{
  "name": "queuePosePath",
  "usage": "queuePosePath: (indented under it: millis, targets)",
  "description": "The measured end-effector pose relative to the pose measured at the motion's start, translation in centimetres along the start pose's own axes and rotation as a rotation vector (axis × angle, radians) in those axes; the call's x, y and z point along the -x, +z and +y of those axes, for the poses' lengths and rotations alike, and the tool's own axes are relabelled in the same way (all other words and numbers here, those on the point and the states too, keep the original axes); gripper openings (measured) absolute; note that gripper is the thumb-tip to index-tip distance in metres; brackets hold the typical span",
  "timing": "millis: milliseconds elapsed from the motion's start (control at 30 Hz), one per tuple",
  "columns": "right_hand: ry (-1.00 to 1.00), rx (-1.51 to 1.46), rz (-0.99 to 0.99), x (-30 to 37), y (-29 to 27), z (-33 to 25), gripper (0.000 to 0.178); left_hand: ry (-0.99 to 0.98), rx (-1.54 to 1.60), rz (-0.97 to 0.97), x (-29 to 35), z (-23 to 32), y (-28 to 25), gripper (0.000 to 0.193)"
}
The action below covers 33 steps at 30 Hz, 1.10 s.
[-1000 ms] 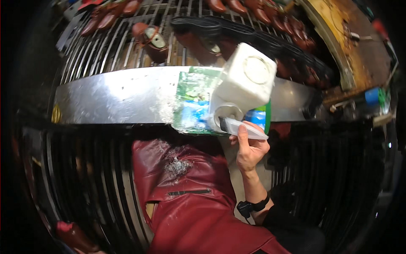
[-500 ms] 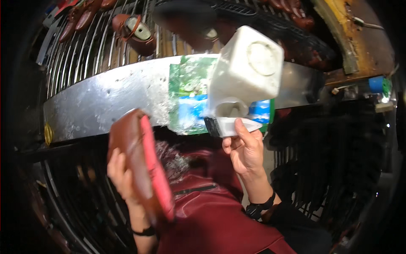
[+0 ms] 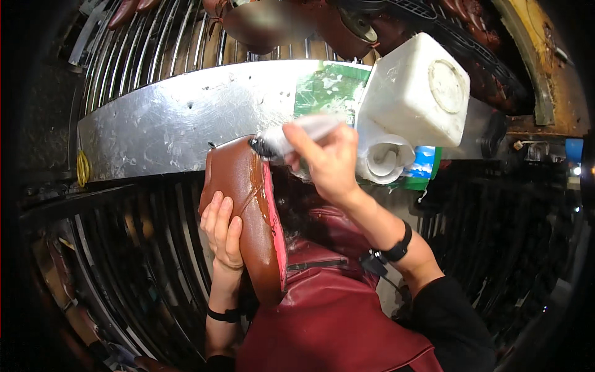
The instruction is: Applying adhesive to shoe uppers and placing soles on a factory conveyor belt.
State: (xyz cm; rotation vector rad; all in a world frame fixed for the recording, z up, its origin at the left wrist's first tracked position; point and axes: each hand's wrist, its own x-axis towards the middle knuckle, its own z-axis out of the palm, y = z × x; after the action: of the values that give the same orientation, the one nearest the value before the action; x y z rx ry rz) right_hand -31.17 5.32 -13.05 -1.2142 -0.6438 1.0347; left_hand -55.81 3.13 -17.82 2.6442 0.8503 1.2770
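My left hand (image 3: 222,229) is wrapped round the side of a brown leather shoe (image 3: 238,180), which lies tilted in front of the bench edge. Along its right side shows the pink sole face (image 3: 276,232). With my right hand (image 3: 331,162) I grip a brush (image 3: 304,131) with a pale handle, blurred by motion. Its dark bristles are at the shoe's far end, by the edge of the pink face; whether they touch is hard to tell. Right of that hand, a white square plastic jug (image 3: 403,87) lies tipped, its round mouth facing me.
A metal bench top (image 3: 155,127) runs across, with a green and blue plastic sheet (image 3: 331,87) beneath the jug. Behind it, brown shoes (image 3: 347,31) sit on a rack of metal bars (image 3: 133,59). A maroon apron (image 3: 328,316) covers my lap.
My right hand has brought the brush from below the jug's mouth leftward to the shoe's far end. The shoe has turned, showing more of its brown upper. The whole view has shifted.
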Motion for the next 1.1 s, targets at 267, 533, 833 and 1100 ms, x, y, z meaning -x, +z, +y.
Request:
queuePosePath:
  millis: [267,533,833,1100]
  targets:
    - [0.151,0.013,-0.176,5.4,-1.9,-3.3,0.015,0.006,0.004,0.033,-0.5,-0.1,-0.1,0.033]
    - [-0.559,0.293,-0.615,16.1,-2.6,-6.5,0.017,0.007,-0.026,0.064,-1.8,0.2,0.3,0.037]
    - [0.025,-0.032,-0.221,14.1,-3.5,-9.3,0.013,-0.008,-0.075,0.011,-3.8,2.0,-0.7,0.046]
    - [-0.518,0.275,-0.491,13.4,-2.4,-12.7,0.021,-0.101,-0.087,-0.065,-8.0,2.5,-1.4,0.064]
